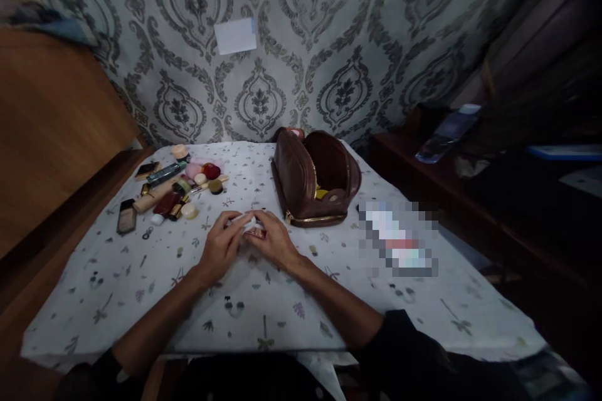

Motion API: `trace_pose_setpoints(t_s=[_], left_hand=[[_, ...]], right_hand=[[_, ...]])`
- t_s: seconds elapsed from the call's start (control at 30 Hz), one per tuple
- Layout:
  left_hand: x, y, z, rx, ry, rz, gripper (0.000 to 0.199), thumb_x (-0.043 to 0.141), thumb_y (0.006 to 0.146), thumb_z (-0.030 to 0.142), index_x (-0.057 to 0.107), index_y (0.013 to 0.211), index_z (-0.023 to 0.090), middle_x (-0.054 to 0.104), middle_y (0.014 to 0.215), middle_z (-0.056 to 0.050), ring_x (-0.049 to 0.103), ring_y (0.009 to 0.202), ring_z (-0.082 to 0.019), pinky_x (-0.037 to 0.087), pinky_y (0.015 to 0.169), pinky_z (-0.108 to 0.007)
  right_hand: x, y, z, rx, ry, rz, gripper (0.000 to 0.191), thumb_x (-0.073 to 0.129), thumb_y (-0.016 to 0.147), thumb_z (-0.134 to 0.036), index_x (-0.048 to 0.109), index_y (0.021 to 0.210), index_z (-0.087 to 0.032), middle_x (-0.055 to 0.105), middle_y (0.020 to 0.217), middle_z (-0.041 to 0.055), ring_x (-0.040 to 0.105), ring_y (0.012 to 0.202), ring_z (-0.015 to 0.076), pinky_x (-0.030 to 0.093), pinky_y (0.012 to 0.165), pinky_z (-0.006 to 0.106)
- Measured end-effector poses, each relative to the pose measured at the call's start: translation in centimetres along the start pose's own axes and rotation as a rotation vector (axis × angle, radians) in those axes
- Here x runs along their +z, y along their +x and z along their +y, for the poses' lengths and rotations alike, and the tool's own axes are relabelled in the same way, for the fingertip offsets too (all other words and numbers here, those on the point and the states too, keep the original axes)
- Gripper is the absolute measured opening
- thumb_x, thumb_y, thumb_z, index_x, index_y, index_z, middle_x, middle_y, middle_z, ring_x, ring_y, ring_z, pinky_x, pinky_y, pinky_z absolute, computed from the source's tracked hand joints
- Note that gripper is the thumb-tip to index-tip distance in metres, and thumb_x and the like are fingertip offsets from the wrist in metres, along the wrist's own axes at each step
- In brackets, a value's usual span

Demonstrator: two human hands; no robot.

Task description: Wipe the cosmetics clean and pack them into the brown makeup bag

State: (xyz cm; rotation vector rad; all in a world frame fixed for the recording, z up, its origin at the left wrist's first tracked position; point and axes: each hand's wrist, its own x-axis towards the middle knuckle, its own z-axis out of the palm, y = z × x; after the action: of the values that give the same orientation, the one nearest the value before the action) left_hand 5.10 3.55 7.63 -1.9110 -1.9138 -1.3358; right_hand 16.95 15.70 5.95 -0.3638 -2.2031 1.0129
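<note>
My left hand (222,243) and my right hand (277,239) meet at the middle of the table, in front of the brown bag. Between them is a small pinkish compact-like item (255,232), held in my right hand's fingers. My left hand's fingers are closed on a white wipe or tissue (248,223), which lies against the item. The brown bag (296,178) stands unzipped just beyond my right hand, with something yellow (321,192) inside. Several cosmetics lie to the left, among them a dark red item (166,203) and a cream round jar (189,210).
A patterned white cloth (263,313) covers the table. A pixelated object (397,241) lies right of the bag. A clear bottle (449,133) is on the dark surface at right. A wooden panel (61,119) borders the left side, and a patterned curtain hangs behind.
</note>
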Motion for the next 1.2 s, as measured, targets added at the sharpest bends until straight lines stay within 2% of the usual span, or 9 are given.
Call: trace_pose_setpoints(t_s=[0.1, 0.3, 0.43, 0.6, 0.77, 0.87, 1.0, 1.1, 1.2], left_hand=[[0.1, -0.1, 0.2, 0.062, 0.016, -0.028, 0.038, 0.044, 0.095, 0.014, 0.056, 0.13, 0.025, 0.054, 0.116, -0.008, 0.055, 0.107, -0.017, 0.048, 0.091, -0.033], [-0.3, -0.1, -0.5, 0.062, -0.012, -0.032, 0.033, 0.044, 0.095, 0.014, 0.059, 0.123, 0.023, 0.057, 0.115, -0.008, 0.057, 0.108, -0.017, 0.049, 0.091, -0.031], [-0.3, -0.1, -0.8, 0.021, -0.011, -0.033, 0.023, 0.043, 0.095, 0.016, 0.06, 0.109, 0.02, 0.06, 0.11, -0.008, 0.059, 0.103, -0.017, 0.049, 0.087, -0.031], [-0.6, -0.3, -1.1, -0.074, -0.034, -0.124, 0.017, 0.041, 0.095, 0.02, 0.058, 0.097, 0.019, 0.062, 0.105, -0.008, 0.06, 0.099, -0.018, 0.048, 0.085, -0.03], [-0.8, -0.5, -1.3, -0.101, -0.017, -0.221, 0.018, 0.039, 0.095, 0.02, 0.057, 0.093, 0.021, 0.063, 0.101, -0.007, 0.06, 0.094, -0.018, 0.047, 0.082, -0.03], [-0.7, -0.7, -1.5, -0.08, -0.006, -0.224, 0.02, 0.038, 0.094, 0.017, 0.058, 0.094, 0.02, 0.063, 0.103, -0.007, 0.06, 0.097, -0.018, 0.047, 0.084, -0.029], [-0.5, -0.8, -1.5, -0.058, -0.015, -0.223, 0.021, 0.038, 0.094, 0.016, 0.058, 0.094, 0.02, 0.062, 0.1, -0.007, 0.06, 0.095, -0.018, 0.046, 0.083, -0.028], [-0.4, -0.8, -1.6, -0.075, -0.063, -0.198, 0.019, 0.039, 0.093, 0.017, 0.057, 0.093, 0.02, 0.061, 0.097, -0.006, 0.059, 0.09, -0.017, 0.046, 0.081, -0.028], [-0.5, -0.6, -1.7, -0.135, -0.118, -0.129, 0.013, 0.044, 0.092, 0.019, 0.057, 0.093, 0.019, 0.061, 0.093, -0.006, 0.059, 0.088, -0.018, 0.046, 0.079, -0.029]], right_hand=[[-0.2, 0.1, 0.0, 0.002, -0.051, -0.003, 0.039, 0.068, 0.076, -0.021, 0.062, 0.114, -0.019, 0.067, 0.109, 0.0096, 0.059, 0.103, 0.0254, 0.046, 0.092, 0.04], [-0.9, 0.7, 0.0, 0.109, -0.033, -0.076, 0.038, 0.073, 0.074, -0.026, 0.065, 0.111, -0.017, 0.069, 0.104, 0.0094, 0.061, 0.096, 0.0239, 0.048, 0.086, 0.037], [-1.5, 0.6, 0.1, 0.154, 0.053, -0.096, 0.037, 0.073, 0.075, -0.032, 0.067, 0.109, -0.02, 0.07, 0.099, 0.0056, 0.063, 0.089, 0.0205, 0.048, 0.081, 0.033], [-2.2, 0.7, 0.4, 0.217, 0.161, -0.115, 0.045, 0.075, 0.071, -0.037, 0.066, 0.113, -0.021, 0.069, 0.088, 0.0022, 0.061, 0.077, 0.0184, 0.047, 0.074, 0.031], [-2.2, 0.8, 0.8, 0.247, 0.458, -0.151, 0.03, 0.073, 0.07, -0.037, 0.067, 0.094, -0.018, 0.068, 0.084, 0.0004, 0.061, 0.079, 0.0174, 0.047, 0.076, 0.03], [-1.8, 0.7, 1.0, 0.365, 0.649, -0.112, 0.032, 0.076, 0.067, -0.038, 0.065, 0.09, -0.019, 0.068, 0.084, 0.0004, 0.061, 0.078, 0.0165, 0.046, 0.075, 0.028], [-1.1, 0.7, 1.2, 0.478, 0.826, 0.019, 0.035, 0.078, 0.066, -0.04, 0.065, 0.091, -0.02, 0.068, 0.086, 0.0005, 0.06, 0.076, 0.0144, 0.046, 0.073, 0.026], [-0.5, 0.7, 1.2, 0.496, 0.926, 0.069, 0.038, 0.075, 0.07, -0.047, 0.063, 0.093, -0.021, 0.068, 0.089, 0.0013, 0.061, 0.08, 0.0156, 0.047, 0.076, 0.027], [-0.2, 0.5, 0.9, 0.444, 0.876, 0.088, 0.04, 0.067, 0.076, -0.054, 0.061, 0.1, -0.022, 0.068, 0.098, 0.0036, 0.062, 0.093, 0.0191, 0.048, 0.083, 0.03]])
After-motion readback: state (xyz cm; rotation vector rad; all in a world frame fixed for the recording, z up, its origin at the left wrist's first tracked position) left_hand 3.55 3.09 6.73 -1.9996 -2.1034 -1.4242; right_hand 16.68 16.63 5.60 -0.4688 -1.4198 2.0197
